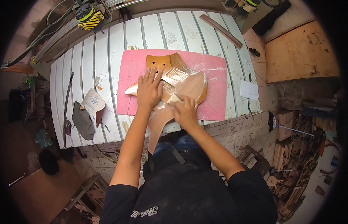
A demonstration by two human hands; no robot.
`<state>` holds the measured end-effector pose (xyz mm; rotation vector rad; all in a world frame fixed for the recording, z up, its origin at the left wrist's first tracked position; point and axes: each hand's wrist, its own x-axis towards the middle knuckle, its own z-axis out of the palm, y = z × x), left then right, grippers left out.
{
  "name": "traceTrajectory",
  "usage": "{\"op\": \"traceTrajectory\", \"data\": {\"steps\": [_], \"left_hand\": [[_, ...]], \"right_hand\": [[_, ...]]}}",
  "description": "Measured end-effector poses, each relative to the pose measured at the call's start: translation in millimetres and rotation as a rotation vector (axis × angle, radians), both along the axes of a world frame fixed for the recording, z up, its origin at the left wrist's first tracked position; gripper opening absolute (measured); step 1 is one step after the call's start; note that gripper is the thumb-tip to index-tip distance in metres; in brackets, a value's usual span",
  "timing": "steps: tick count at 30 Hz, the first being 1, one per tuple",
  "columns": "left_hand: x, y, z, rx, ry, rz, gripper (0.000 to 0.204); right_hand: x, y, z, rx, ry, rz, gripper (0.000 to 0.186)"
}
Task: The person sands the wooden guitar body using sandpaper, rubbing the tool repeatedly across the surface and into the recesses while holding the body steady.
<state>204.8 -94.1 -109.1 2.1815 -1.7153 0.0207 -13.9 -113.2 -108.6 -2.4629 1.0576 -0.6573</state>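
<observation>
A wooden electric guitar body (189, 87) lies on a pink pad, its curved horn reaching past the table's near edge. Parts of it are glossy amber, other parts dull and dusty. My left hand (149, 89) rests flat on its left side, fingers stretched out just below several dark drilled holes. Near the middle of the body, my right hand (186, 112) is closed on a small pale piece of sandpaper (174, 98) and presses it to the surface. The fingers partly cover the sandpaper.
The pink pad (215, 100) lies on a white slatted table (110, 74). To the left are a printed-back sheet (94, 100), a grey cloth item (83, 121) and a dark strip (68, 95). A wooden bar (220, 30) and white paper (249, 89) lie on the right.
</observation>
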Motion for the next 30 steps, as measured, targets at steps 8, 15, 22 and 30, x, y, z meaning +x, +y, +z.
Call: {"op": "traceTrajectory", "data": {"steps": [8,15,22,30], "left_hand": [[-7.0,-9.5,4.0,-0.022,0.01,-0.019,0.055],[-1.6,1.4,2.2,0.003,0.012,0.007,0.054],[-3.0,2.0,0.5,-0.009,0.008,0.01,0.055],[-2.0,0.8,2.7,0.012,0.02,0.006,0.054]], "right_hand": [[-11.3,-32.6,-20.1,-0.138,0.238,-0.335,0.02],[-32.5,-74.5,0.8,0.043,-0.036,-0.12,0.02],[-16.4,32.1,3.0,0.078,-0.019,-0.007,0.024],[-28.7,-54.6,2.7,0.031,0.024,-0.332,0.023]]}}
